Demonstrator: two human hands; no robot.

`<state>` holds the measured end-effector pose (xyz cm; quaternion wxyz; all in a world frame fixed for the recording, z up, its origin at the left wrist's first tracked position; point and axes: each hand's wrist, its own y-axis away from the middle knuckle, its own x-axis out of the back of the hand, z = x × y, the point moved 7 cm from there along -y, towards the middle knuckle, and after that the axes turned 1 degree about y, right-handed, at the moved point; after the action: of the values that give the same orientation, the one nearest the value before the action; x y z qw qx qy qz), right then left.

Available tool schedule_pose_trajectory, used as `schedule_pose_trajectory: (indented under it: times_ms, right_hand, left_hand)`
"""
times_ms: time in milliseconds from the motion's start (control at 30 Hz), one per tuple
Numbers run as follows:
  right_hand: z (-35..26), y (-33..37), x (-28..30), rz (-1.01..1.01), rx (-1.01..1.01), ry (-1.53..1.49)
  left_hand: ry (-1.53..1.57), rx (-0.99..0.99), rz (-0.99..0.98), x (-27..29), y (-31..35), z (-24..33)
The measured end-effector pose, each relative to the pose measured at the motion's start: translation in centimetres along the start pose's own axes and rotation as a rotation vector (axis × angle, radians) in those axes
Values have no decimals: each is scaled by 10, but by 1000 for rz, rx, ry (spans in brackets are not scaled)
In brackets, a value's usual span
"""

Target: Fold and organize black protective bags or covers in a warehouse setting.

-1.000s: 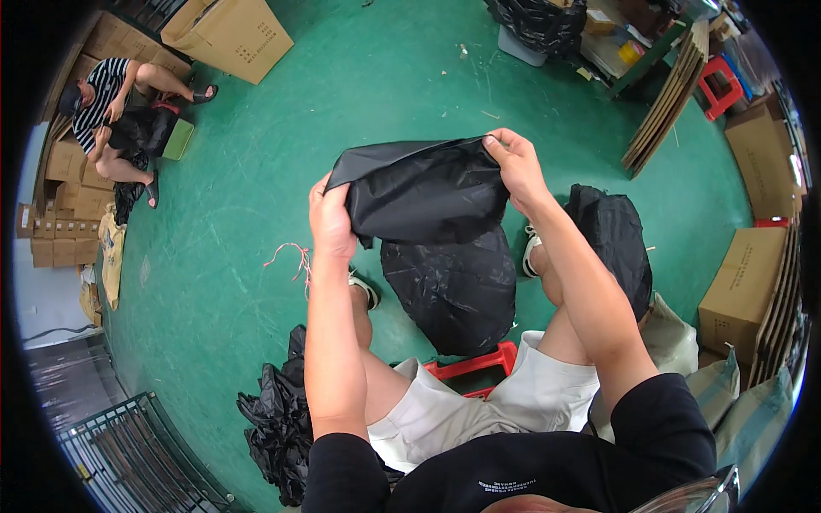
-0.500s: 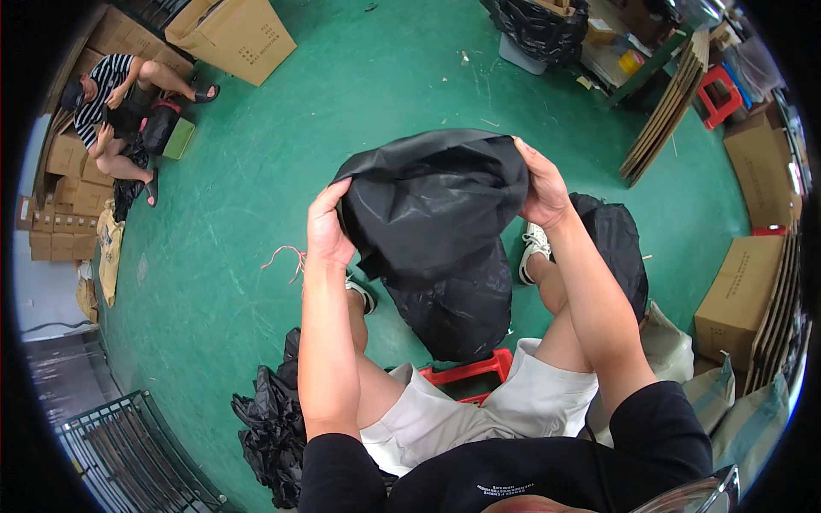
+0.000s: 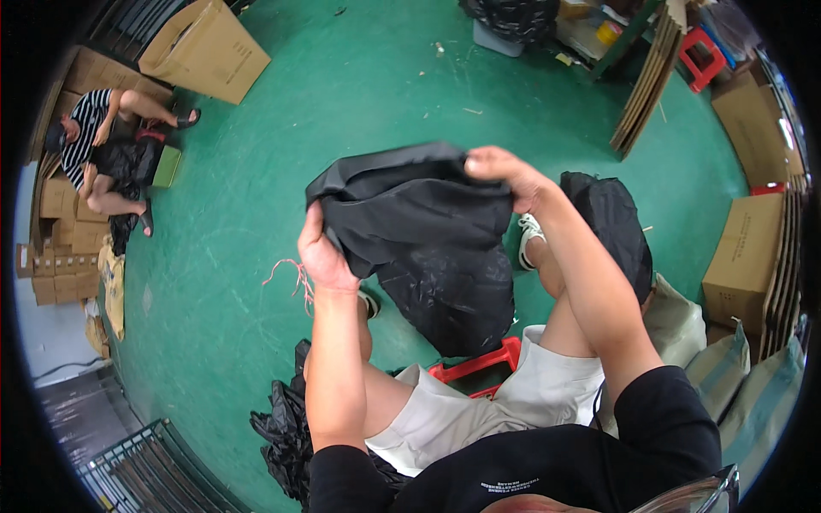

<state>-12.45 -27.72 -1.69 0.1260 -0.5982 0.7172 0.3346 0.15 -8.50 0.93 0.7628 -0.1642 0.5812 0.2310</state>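
Observation:
A black, smooth cloth-like piece (image 3: 419, 209) with a thick folded upper edge hangs between my hands in front of my knees. My left hand (image 3: 327, 256) is closed on its left edge, thumb up along the side. At the top right, my right hand (image 3: 513, 178) pinches the folded edge between thumb and fingers, which are partly hidden. Below the cloth, a black plastic bag (image 3: 453, 303) lies on the floor between my feet, partly covered by it. Pink string (image 3: 304, 286) lies beside my left wrist.
A red plastic stool (image 3: 479, 363) shows between my thighs. Black plastic lies crumpled at my left (image 3: 282, 436); a dark bag (image 3: 609, 235) stands by my right leg. Woven sacks (image 3: 718, 368) and cartons (image 3: 742, 256) line the right. Another person (image 3: 94, 128) sits far left, handling black material.
My right hand has shifted left along the cloth's upper edge, and the cloth has moved slightly left. Its rim looks straighter and its front more folded. My view has shifted a little.

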Motion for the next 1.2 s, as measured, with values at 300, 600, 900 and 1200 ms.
schedule_pose_trajectory:
  times_ms: [300,600,900,1200]
  right_hand:
    - [19,4,4,-32,-56,113]
    - [-12,-1,33,314,289,168]
    - [-10,2,27,352,312,-116]
    - [-16,-2,3,93,326,-361]
  left_hand:
    - [-503,-127,451,28,0,18]
    - [-1135,-342,361,22,-9,37]
    - [-630,116,65,6,-9,-3]
    - [-53,125,40,-19,-5,-19]
